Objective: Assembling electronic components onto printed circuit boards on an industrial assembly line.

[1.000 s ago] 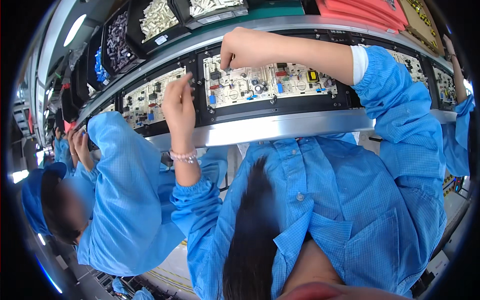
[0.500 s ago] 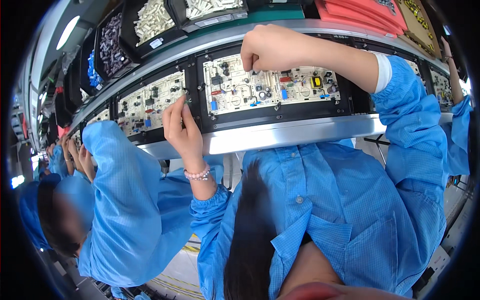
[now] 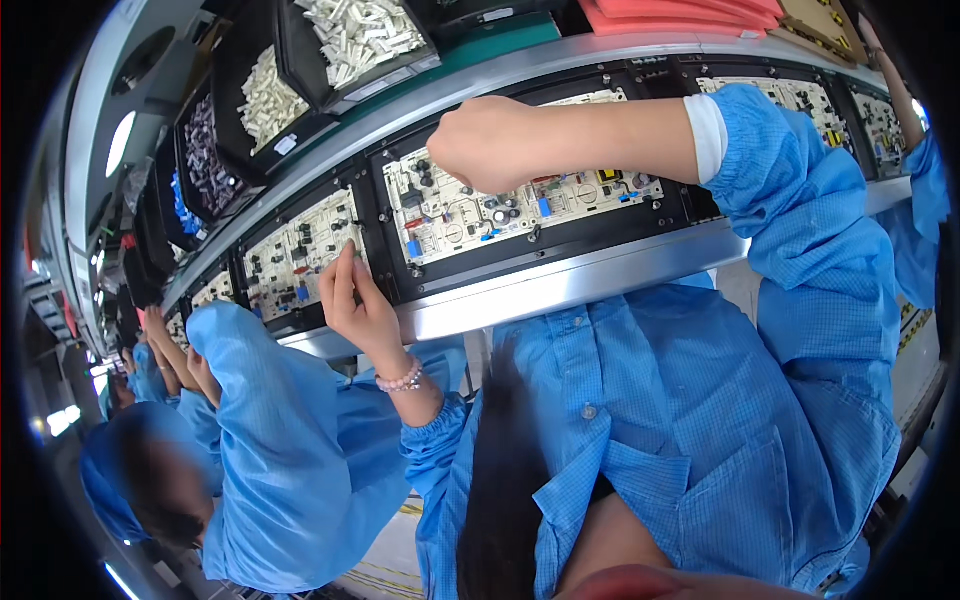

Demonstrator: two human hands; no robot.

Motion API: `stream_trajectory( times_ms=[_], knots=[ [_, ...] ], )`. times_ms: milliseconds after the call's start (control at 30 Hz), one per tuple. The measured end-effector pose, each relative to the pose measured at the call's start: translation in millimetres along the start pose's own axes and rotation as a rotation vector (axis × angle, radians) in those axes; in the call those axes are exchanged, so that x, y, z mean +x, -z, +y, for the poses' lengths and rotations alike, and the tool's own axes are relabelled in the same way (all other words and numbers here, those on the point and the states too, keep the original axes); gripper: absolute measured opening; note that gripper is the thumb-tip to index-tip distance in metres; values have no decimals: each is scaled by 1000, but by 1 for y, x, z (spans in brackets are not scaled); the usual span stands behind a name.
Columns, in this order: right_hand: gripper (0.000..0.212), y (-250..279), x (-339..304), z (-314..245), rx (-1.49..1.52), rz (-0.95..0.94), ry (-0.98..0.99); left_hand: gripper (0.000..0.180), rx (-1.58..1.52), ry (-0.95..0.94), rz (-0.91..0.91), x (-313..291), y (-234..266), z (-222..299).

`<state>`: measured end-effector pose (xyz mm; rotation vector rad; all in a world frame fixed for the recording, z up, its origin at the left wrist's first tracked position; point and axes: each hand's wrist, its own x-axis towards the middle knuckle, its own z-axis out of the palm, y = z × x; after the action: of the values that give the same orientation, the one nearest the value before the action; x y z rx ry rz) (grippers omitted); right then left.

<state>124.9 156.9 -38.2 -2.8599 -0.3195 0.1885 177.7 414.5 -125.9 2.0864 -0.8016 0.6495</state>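
Observation:
My right hand [image 3: 484, 145] is closed over the left half of a pale circuit board [image 3: 465, 235] in a black frame. Its fingertips are hidden beneath it, so what they hold, if anything, does not show. My left hand [image 3: 362, 310], with a beaded bracelet at the wrist, is raised by the black bar between this board and the one on its left. Its thumb and fingers come together around something too small to make out. Blue blocks [image 3: 545, 206], dark round parts, a red part and a yellow part stand on the board.
A second circuit board [image 3: 300, 255] lies on the left, others on the right. Silver rails [image 3: 590, 268] run along the line. Behind are black bins with white connectors [image 3: 365, 45] and purple parts, plus red sheets [image 3: 680, 15]. A co-worker in blue [image 3: 285, 440] is close on my left.
The view has shifted, showing more of the bins. My right hand has turned over the board, hiding its fingertips. My left hand has come slightly nearer, its fingers still together.

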Motion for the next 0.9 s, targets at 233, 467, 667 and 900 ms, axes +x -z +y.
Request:
stream_trajectory(
  times_ms=[233,467,667,900],
  knots=[
    [14,3,5,-5,-19,35,119,26,62,-79,8,2,2,-6],
    [15,-5,10,3,-4,43,196,22,127,-73,-36,4,2,-4],
    [16,-10,6,3,67,70,181,23,176,-136,-56,6,3,-5],
    [18,-19,13,16,117,-83,56,27,197,-190,-73,5,1,-6]
  ],
)
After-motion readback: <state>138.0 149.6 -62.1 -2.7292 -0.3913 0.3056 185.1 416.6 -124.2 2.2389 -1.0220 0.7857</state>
